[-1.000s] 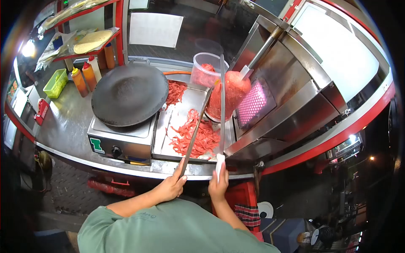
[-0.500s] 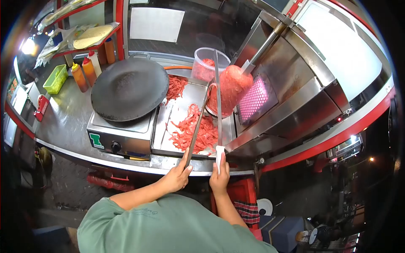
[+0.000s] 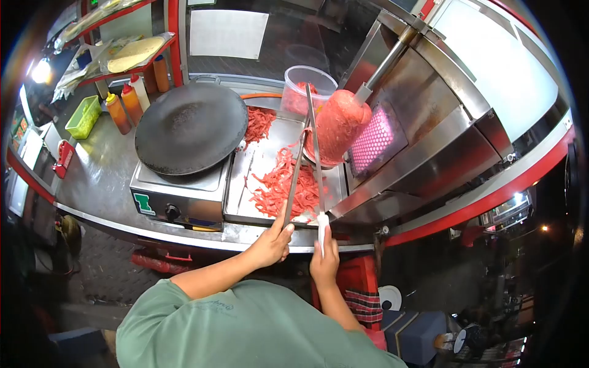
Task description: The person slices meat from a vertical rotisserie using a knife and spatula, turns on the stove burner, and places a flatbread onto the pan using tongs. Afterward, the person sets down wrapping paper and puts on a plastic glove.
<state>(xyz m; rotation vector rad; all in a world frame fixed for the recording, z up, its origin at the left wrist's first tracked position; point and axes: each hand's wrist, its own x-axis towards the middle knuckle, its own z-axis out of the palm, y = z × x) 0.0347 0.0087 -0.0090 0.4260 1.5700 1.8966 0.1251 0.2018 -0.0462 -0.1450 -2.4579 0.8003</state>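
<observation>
My left hand (image 3: 270, 246) is closed around metal tongs (image 3: 296, 184), whose far end reaches the left side of the meat cone (image 3: 340, 129) on the spit. A thin strip of meat seems to be at the tongs' tip. In my right hand (image 3: 324, 260) is the white handle of a long knife (image 3: 316, 147). The blade points away from me, passing in front of the cone's left edge and close beside the tongs. Below both tools, red meat strips (image 3: 279, 190) lie heaped in a metal tray (image 3: 242, 205).
Left of the tray, a black domed griddle (image 3: 190, 129) sits on a burner. A clear tub (image 3: 310, 76) with red meat stands behind. Sauce bottles (image 3: 118, 113) and a green container (image 3: 84, 116) are farther left. The metal grill (image 3: 375, 138) glows pink right of the cone.
The knife blade's tip has swung slightly left, nearer the tongs. My left hand and the tongs have shifted right. The whole view has moved a little.
</observation>
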